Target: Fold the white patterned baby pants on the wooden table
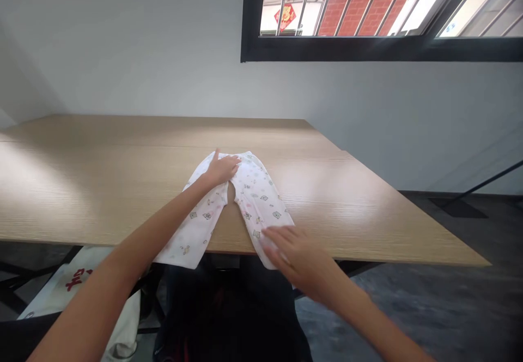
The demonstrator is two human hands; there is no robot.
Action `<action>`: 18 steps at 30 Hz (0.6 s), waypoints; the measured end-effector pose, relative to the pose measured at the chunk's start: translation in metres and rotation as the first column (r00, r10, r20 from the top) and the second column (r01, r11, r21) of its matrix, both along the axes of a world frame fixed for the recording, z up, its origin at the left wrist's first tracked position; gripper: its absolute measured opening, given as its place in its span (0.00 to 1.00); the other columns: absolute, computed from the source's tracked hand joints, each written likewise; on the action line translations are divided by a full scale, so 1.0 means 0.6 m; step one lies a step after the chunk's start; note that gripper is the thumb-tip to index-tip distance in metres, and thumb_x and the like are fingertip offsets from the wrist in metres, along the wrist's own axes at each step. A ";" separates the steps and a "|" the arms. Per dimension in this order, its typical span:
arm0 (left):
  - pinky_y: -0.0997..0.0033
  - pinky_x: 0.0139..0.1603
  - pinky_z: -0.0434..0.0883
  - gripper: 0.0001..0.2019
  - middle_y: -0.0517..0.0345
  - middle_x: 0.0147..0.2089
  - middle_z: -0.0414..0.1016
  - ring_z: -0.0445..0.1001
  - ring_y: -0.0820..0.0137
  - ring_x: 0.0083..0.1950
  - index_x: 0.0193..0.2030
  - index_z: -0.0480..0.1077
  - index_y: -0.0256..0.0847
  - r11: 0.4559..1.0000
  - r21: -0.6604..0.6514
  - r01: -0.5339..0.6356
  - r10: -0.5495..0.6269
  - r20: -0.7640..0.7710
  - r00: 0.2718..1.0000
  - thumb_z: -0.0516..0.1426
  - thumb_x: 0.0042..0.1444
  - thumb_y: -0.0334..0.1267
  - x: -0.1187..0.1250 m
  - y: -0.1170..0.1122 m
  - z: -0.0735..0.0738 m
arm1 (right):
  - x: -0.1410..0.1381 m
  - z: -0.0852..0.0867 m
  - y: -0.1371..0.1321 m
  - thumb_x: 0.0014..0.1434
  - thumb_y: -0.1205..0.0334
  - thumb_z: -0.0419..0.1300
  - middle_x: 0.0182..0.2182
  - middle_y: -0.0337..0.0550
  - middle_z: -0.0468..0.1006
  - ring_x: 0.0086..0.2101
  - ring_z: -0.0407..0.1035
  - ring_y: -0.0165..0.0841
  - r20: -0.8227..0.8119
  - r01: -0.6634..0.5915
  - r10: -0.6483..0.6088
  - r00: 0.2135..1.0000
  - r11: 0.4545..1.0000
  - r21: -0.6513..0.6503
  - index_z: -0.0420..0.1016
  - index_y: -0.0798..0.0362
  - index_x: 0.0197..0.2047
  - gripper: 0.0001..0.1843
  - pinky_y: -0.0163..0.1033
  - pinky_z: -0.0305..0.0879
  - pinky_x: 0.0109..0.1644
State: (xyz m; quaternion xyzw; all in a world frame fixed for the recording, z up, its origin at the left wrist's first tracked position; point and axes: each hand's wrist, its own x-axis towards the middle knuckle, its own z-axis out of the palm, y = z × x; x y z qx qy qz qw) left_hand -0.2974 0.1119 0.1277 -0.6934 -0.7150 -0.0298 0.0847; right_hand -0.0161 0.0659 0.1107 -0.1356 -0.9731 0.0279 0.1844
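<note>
A small pair of white printed trousers (pixel 258 195) lies spread on the wooden table (pixel 102 187), waist away from me, both legs hanging a little over the near edge. My left hand (pixel 223 168) rests flat on the waist and crotch area with fingers stretched out. My right hand (pixel 294 255) is open, fingers extended to the left, lying on the end of the right leg at the table edge; it looks slightly motion-blurred.
A white bag with red lettering (pixel 77 285) sits on the floor under the table at the left. A dark chair or clothing (pixel 229 307) is below the near edge. A grey wall and a black-framed window (pixel 379 48) stand behind; dark floor lies to the right.
</note>
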 end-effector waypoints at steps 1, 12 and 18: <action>0.47 0.64 0.42 0.19 0.54 0.59 0.65 0.64 0.66 0.58 0.51 0.66 0.43 0.999 -0.003 -0.046 0.046 -0.002 0.999 0.38 0.64 0.33 -0.006 -0.025 0.001 | -0.029 0.013 0.016 0.66 0.60 0.43 0.45 0.50 0.74 0.43 0.68 0.42 0.001 0.000 0.000 1.000 0.998 -0.069 0.70 0.57 0.50 0.18 0.47 0.67 0.44; 0.54 0.61 0.55 0.16 0.52 0.54 0.70 0.67 0.66 0.56 0.53 0.65 0.40 0.981 -0.078 -0.177 0.177 -0.008 0.984 0.43 0.62 0.29 0.007 -0.158 -0.025 | -0.385 -0.002 0.163 0.67 0.59 0.40 0.58 0.42 0.61 0.54 0.56 0.44 0.218 0.058 -0.043 0.975 0.996 -0.061 0.62 0.46 0.58 0.20 0.72 0.36 0.55; 0.43 0.62 0.48 0.23 0.50 0.64 0.57 0.58 0.59 0.63 0.59 0.60 0.41 0.947 0.062 -0.314 0.314 0.011 0.949 0.40 0.59 0.26 0.116 -0.379 -0.058 | -0.392 -0.031 0.174 0.67 0.58 0.37 0.63 0.43 0.50 0.58 0.47 0.47 0.231 0.102 -0.074 0.970 0.989 -0.111 0.52 0.49 0.64 0.23 0.76 0.25 0.53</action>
